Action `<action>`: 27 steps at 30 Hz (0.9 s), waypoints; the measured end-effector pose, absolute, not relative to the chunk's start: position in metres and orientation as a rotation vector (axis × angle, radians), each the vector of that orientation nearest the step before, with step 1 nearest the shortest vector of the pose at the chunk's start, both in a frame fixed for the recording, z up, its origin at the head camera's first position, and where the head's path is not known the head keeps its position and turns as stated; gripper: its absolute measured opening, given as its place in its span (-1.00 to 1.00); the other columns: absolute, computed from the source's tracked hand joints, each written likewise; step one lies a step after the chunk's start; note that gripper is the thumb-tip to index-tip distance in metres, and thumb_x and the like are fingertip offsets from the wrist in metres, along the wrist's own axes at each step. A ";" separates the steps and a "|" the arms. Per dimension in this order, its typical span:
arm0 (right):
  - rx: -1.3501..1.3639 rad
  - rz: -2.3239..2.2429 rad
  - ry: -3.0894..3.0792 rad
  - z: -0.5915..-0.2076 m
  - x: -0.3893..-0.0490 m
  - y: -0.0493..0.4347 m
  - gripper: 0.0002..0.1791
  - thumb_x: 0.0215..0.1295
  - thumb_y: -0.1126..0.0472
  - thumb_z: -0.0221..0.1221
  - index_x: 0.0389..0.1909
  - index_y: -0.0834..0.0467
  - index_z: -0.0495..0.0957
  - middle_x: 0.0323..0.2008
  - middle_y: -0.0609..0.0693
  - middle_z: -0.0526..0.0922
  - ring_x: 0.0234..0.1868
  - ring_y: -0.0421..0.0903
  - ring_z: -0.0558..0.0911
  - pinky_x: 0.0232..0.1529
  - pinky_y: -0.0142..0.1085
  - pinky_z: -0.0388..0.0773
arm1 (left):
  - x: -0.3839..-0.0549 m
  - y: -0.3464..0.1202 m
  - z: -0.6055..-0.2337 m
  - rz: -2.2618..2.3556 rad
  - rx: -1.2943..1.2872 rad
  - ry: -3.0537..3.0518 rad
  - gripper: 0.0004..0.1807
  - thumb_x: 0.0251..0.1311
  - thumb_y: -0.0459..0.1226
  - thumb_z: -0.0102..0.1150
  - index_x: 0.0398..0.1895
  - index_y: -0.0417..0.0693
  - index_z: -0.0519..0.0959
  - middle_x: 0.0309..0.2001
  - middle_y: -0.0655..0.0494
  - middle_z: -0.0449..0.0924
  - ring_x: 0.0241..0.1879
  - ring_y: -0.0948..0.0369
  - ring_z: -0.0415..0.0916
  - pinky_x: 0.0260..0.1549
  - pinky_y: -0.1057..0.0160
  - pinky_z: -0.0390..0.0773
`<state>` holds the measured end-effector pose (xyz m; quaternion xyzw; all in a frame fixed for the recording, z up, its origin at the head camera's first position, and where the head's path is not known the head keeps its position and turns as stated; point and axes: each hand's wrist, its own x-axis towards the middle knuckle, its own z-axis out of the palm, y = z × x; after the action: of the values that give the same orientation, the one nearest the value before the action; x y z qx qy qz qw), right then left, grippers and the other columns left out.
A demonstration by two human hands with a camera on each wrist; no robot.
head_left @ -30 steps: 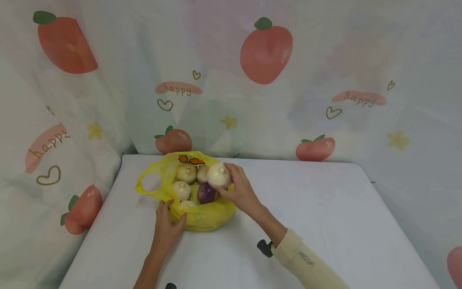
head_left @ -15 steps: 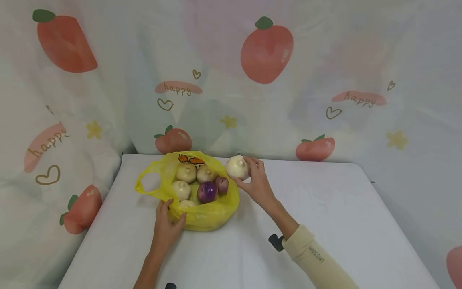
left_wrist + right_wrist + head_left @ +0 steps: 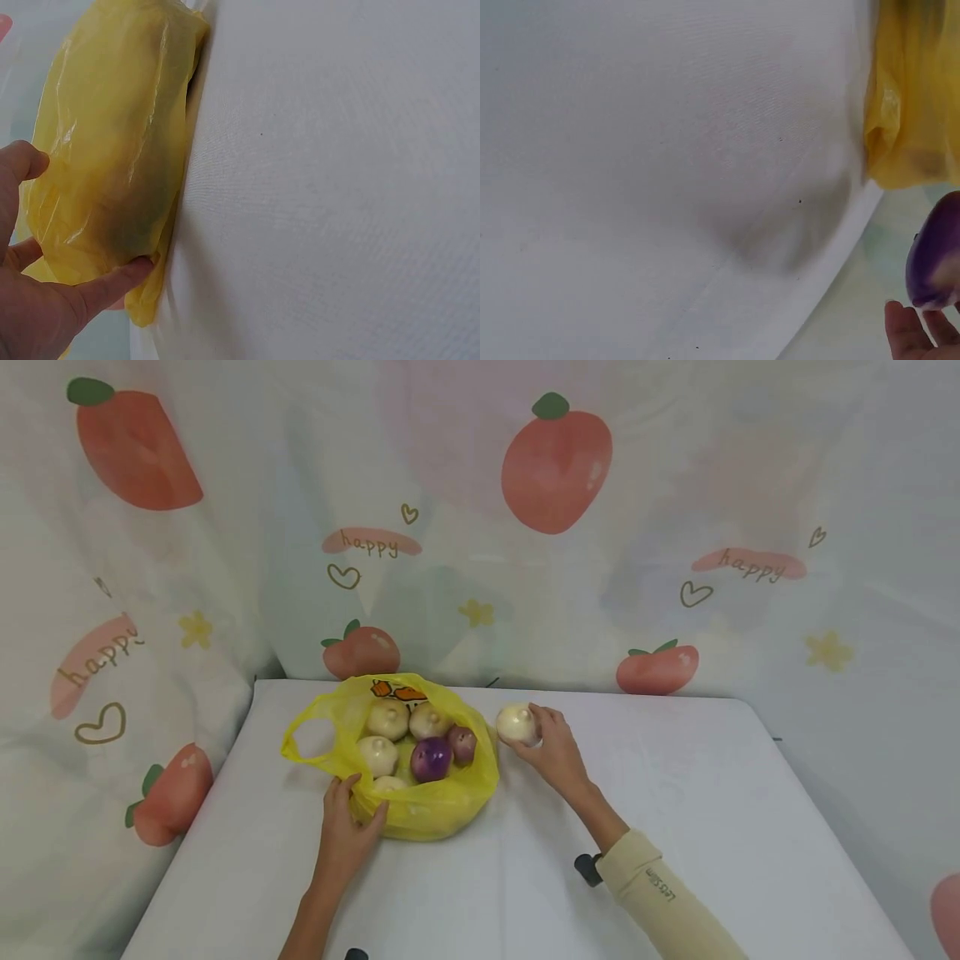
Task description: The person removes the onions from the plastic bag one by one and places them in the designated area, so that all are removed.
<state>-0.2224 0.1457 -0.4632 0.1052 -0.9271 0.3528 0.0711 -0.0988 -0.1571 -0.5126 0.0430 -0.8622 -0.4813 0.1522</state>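
My right hand (image 3: 557, 752) grips a round turnip (image 3: 516, 725), pale with a small nub on top, just right of the yellow plastic bag (image 3: 435, 810). In the right wrist view, the underside of this turnip (image 3: 934, 259) is purple; only some fingertips (image 3: 907, 330) show there. Inside the open bag lie several pale ones like it, such as one pale turnip (image 3: 387, 720), plus a shiny purple one (image 3: 431, 760) and a duller reddish-purple one (image 3: 462, 745). At the bag's near left side my left hand (image 3: 347, 831) holds the plastic, thumb and fingers spread around its corner.
A white-covered table (image 3: 637, 777) carries the bag near its back edge. The bag's handle loop (image 3: 294, 739) flops to the left. Behind hangs a pale curtain (image 3: 465, 460) printed with fruit and hearts.
My right hand has carried the turnip out from over the bag to the right and lowered it, uncovering the reddish-purple one. My left hand stays at the bag.
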 end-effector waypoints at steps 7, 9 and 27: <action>0.246 0.979 -2.841 -0.474 -0.227 0.155 -0.21 0.05 0.01 0.37 0.23 0.32 0.33 0.13 0.32 0.37 0.09 0.24 0.38 0.11 0.07 0.38 | -0.099 -0.157 -0.512 -1.391 0.120 -2.477 -0.37 0.12 -0.30 0.26 0.20 -0.38 0.24 0.30 -0.43 -0.03 0.30 -0.26 -0.01 0.18 -0.23 0.17; 0.230 0.984 -2.859 -0.477 -0.228 0.156 -0.22 0.05 0.02 0.37 0.23 0.33 0.32 0.13 0.33 0.37 0.09 0.25 0.38 0.12 0.08 0.37 | -0.098 -0.157 -0.512 -1.393 0.119 -2.476 -0.37 0.12 -0.31 0.26 0.20 -0.39 0.24 0.30 -0.44 -0.02 0.30 -0.26 0.00 0.19 -0.22 0.15; 0.147 0.953 -2.973 -0.493 -0.228 0.165 -0.21 0.10 0.09 0.35 0.25 0.39 0.25 0.14 0.38 0.32 0.16 0.25 0.35 0.20 0.06 0.28 | -0.101 -0.157 -0.513 -1.412 0.131 -2.464 -0.38 0.11 -0.34 0.27 0.18 -0.39 0.25 0.30 -0.38 0.01 0.28 -0.19 0.05 0.20 -0.18 0.17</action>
<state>-0.2282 0.1653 -0.4932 0.0471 -0.9512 0.3050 0.0080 -0.1009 -0.1569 -0.5126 0.0455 -0.8571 -0.4911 0.1491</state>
